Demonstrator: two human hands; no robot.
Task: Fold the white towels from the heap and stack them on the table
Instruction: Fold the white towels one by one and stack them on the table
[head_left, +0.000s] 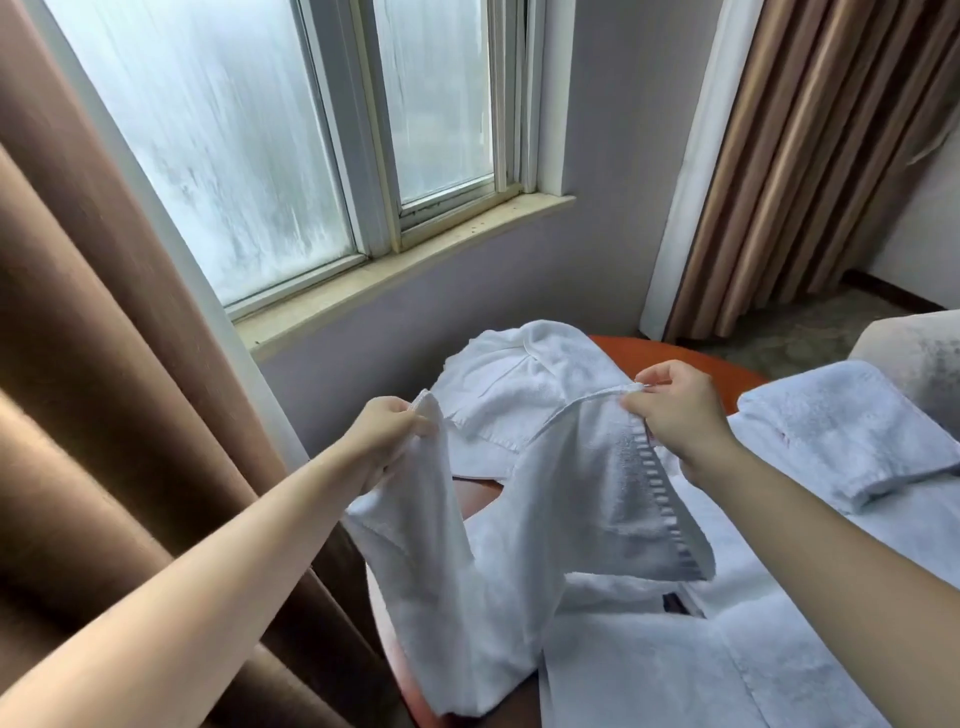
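While it is held up between both hands, the white towel (540, 519) hangs slack above the table (670, 353), its middle sagging into a deep dip and its lower end trailing onto the white cloth (675, 670) spread below. The left hand (387, 434) is closed around a bunched corner. The hemmed edge is pinched between thumb and fingertips of the right hand (675, 410), beside the woven border band.

The towel is judged to be soft, light and thick-piled — no stiffness is offered, so any unsupported span will droop and twist. Little slip is expected from terry, and nothing about it is fragile. A better hold would be taken at the two corners of one short edge, where the hem is firmer. The left-hand corner appears gathered rather than spread, and would need to be drawn out before a clean fold can be laid.

Behind the hands a rumpled heap (514, 379) lies on the table's far side, and one folded towel (841, 431) rests to the right — probably the start of the stack.
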